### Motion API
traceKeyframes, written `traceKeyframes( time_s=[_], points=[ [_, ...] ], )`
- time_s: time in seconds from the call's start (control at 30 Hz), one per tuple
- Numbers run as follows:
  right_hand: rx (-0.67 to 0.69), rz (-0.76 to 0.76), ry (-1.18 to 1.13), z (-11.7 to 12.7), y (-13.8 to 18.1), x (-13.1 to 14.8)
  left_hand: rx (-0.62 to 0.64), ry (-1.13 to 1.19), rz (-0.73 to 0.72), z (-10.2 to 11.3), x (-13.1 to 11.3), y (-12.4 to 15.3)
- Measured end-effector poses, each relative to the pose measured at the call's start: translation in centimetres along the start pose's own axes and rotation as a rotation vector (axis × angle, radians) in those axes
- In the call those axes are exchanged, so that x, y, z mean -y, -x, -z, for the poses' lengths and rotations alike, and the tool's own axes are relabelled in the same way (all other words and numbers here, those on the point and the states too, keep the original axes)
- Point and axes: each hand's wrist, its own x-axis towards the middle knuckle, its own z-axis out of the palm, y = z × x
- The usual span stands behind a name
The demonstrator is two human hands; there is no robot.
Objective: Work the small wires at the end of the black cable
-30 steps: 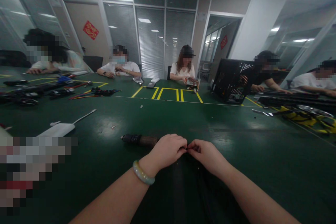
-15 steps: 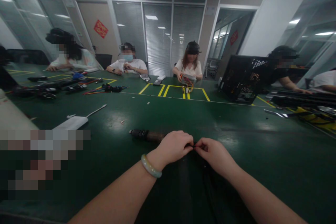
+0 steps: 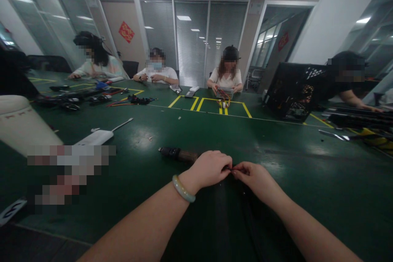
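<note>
My left hand (image 3: 211, 166), with a pale bangle (image 3: 183, 189) on its wrist, is closed in a pinch over the table's middle. My right hand (image 3: 254, 177) meets it from the right, thumb and fingers pinched together. Their fingertips nearly touch around a small dark thing that I cannot make out. Left of and partly behind my left hand lies a cylindrical tool (image 3: 178, 154) with a black front, a brown body and a metal tip. Its far end is hidden by that hand. Below my hands a long dark cord-like shape (image 3: 249, 217) runs towards me, hard to see.
A white device with a cable (image 3: 100, 136) lies on the green table (image 3: 147, 180) at left, beside a pale cylinder (image 3: 24, 120) and a pixelated patch. Bundled wires (image 3: 132, 100) and a black computer case (image 3: 291, 92) stand further back. Several people sit around the table.
The view has shifted, so most things appear further right. My hands stay pinched close together. The person opposite has lowered the wired metal box towards the table.
</note>
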Motion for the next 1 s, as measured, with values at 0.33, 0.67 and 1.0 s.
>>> traceKeyframes(
  time_s=[0.33,0.67,1.0],
  points=[
    [-0.013,0.019,0.017,-0.08,-0.06,-0.05,0.017,0.043,-0.035,0.22,0.5,-0.07],
    [-0.001,0.063,0.061,0.25,-0.08,0.25,0.027,0.072,-0.001,0.5,0.44,0.07],
    [-0.001,0.092,0.082,0.54,-0.23,0.0,0.021,0.036,0.002,0.6,0.07,0.21]
  ],
)
